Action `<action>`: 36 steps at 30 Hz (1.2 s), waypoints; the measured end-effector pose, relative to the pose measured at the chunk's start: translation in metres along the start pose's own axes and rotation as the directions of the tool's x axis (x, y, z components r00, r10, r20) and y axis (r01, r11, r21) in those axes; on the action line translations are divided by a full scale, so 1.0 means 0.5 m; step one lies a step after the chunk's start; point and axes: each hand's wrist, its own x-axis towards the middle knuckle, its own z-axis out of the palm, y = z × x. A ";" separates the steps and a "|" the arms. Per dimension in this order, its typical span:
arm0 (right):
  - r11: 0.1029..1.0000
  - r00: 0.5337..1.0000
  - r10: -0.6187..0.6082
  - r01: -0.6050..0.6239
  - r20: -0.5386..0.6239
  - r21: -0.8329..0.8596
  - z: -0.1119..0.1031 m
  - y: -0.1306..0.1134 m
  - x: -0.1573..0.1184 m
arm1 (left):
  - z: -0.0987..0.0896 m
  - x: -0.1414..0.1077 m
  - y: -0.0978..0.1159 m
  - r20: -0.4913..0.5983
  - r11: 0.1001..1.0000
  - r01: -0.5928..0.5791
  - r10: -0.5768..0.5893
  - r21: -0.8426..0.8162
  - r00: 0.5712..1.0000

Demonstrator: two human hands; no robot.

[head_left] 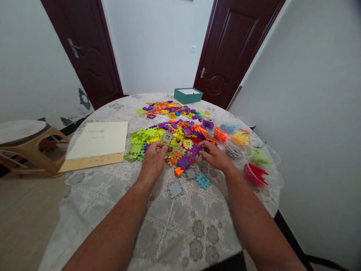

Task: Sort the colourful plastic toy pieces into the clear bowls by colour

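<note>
A heap of colourful plastic interlocking tiles (150, 132) covers the middle of the table. At the heap's near left side is my left hand (154, 157), thumb and fingers closed together; what they hold is too small to name. My right hand (213, 153) is at the heap's right side, its thumb and fingers closed on the edge of a purple tile (194, 149). Between the hands lie an orange window tile (177, 157) and a darker purple tile (184, 163). Nearer me are a grey tile (175, 189), another grey tile (191, 173) and a teal window tile (203, 181).
Clear plastic tubs of sorted pieces line the right, including one with red pieces (255, 175) and one with yellow pieces (240, 139). A second pile (166, 110) lies farther back by a green box (188, 96). A paper-covered board (97, 141) rests left; a stool (31, 145) stands beyond.
</note>
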 end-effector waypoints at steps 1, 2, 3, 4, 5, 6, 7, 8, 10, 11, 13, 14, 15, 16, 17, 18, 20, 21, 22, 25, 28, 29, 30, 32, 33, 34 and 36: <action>1.000 1.000 0.001 -0.002 -0.018 -0.030 0.001 0.000 0.000 | 0.001 0.001 -0.002 0.003 1.000 0.004 -0.004 -0.007 1.000; 0.999 0.999 0.003 -0.005 -0.035 -0.054 0.003 0.000 0.001 | 0.002 0.002 -0.005 0.004 1.000 0.006 -0.006 -0.018 1.000; 0.998 0.999 0.001 -0.005 -0.051 -0.070 0.004 -0.002 0.002 | 0.002 0.003 -0.007 0.002 0.999 0.007 -0.007 -0.031 1.000; 0.997 0.998 -0.004 -0.001 -0.063 -0.077 0.006 -0.004 0.003 | 0.003 0.003 -0.009 0.000 0.999 0.005 -0.005 -0.042 1.000; 0.997 0.997 -0.010 0.005 -0.071 -0.076 0.007 -0.006 0.004 | 0.003 0.004 -0.010 -0.001 0.999 0.003 -0.003 -0.048 1.000; 0.998 0.997 -0.015 0.010 -0.074 -0.065 0.008 -0.008 0.005 | 0.002 0.005 -0.012 0.000 0.999 0.001 -0.001 -0.049 1.000; 0.999 0.997 -0.017 0.014 -0.075 -0.044 0.009 -0.009 0.006 | 0.002 0.005 -0.013 0.002 0.999 0.000 0.001 -0.047 1.000; 1.000 0.997 -0.015 0.014 -0.074 -0.012 0.010 -0.010 0.006 | 0.002 0.005 -0.013 0.005 0.999 -0.002 0.002 -0.045 1.000; 0.996 0.998 0.005 0.000 -0.059 0.085 0.010 -0.009 0.006 | 0.001 0.005 -0.014 0.016 0.999 -0.001 0.001 -0.043 1.000; 0.990 0.999 0.019 -0.012 -0.051 0.142 0.008 -0.008 0.006 | 0.001 0.005 -0.014 0.020 0.999 0.002 -0.001 -0.044 1.000; 0.967 0.998 0.046 -0.033 -0.047 0.251 0.005 -0.004 0.006 | 0.002 0.005 -0.013 0.023 0.999 0.009 -0.008 -0.051 1.000; 0.952 0.997 0.060 -0.040 -0.056 0.302 0.004 -0.001 0.007 | 0.003 0.005 -0.013 0.022 0.999 0.013 -0.012 -0.053 1.000; 0.935 0.994 0.076 -0.045 -0.076 0.351 0.003 0.002 0.008 | 0.003 0.005 -0.012 0.021 0.998 0.017 -0.016 -0.055 1.000; 0.917 0.991 0.094 -0.049 -0.096 0.396 0.002 0.006 0.010 | 0.004 0.005 -0.012 0.020 0.998 0.021 -0.019 -0.057 1.000; 0.898 0.988 0.111 -0.053 -0.110 0.437 0.002 0.009 0.011 | 0.004 0.004 -0.012 0.021 0.998 0.023 -0.022 -0.060 1.000; 0.876 0.986 0.127 -0.059 -0.111 0.478 0.003 0.012 0.013 | 0.005 0.004 -0.011 0.022 0.998 0.027 -0.025 -0.064 0.999; 0.828 0.985 0.150 -0.079 -0.085 0.555 0.009 0.017 0.015 | 0.006 0.002 -0.008 0.025 0.996 0.040 -0.038 -0.078 0.999; 0.803 0.986 0.157 -0.090 -0.064 0.590 0.013 0.018 0.016 | 0.007 0.000 -0.007 0.030 0.995 0.050 -0.048 -0.085 0.998; 0.777 0.986 0.160 -0.100 -0.042 0.621 0.017 0.018 0.016 | 0.008 -0.001 -0.005 0.037 0.994 0.064 -0.061 -0.091 0.997; 0.735 0.987 0.158 -0.113 -0.008 0.669 0.027 0.011 0.017 | 0.010 -0.005 0.000 0.068 0.986 0.111 -0.103 -0.124 0.992; 0.771 0.981 0.169 -0.072 -0.094 0.632 0.028 0.001 0.019 | 0.011 -0.006 0.001 0.088 0.972 0.151 -0.137 -0.178 0.987; 0.787 0.971 0.176 -0.042 -0.158 0.615 0.025 -0.001 0.020 | 0.011 -0.006 0.000 0.095 0.968 0.161 -0.145 -0.192 0.985; 0.796 0.956 0.185 -0.011 -0.227 0.605 0.022 -0.001 0.020 | 0.011 -0.006 0.000 0.101 0.964 0.171 -0.153 -0.204 0.983; 0.793 0.920 0.215 0.031 -0.328 0.608 0.017 0.000 0.022 | 0.009 -0.005 -0.001 0.115 0.957 0.183 -0.161 -0.226 0.980; 0.786 0.908 0.234 0.034 -0.348 0.617 0.016 0.000 0.023 | 0.009 -0.005 -0.002 0.122 0.953 0.188 -0.163 -0.236 0.979; 0.779 0.903 0.251 0.026 -0.349 0.627 0.017 0.000 0.024 | 0.008 -0.006 -0.003 0.131 0.950 0.193 -0.165 -0.246 0.978; 0.769 0.909 0.267 -0.003 -0.318 0.639 0.022 -0.003 0.025 | 0.007 -0.005 -0.004 0.149 0.942 0.208 -0.174 -0.263 0.973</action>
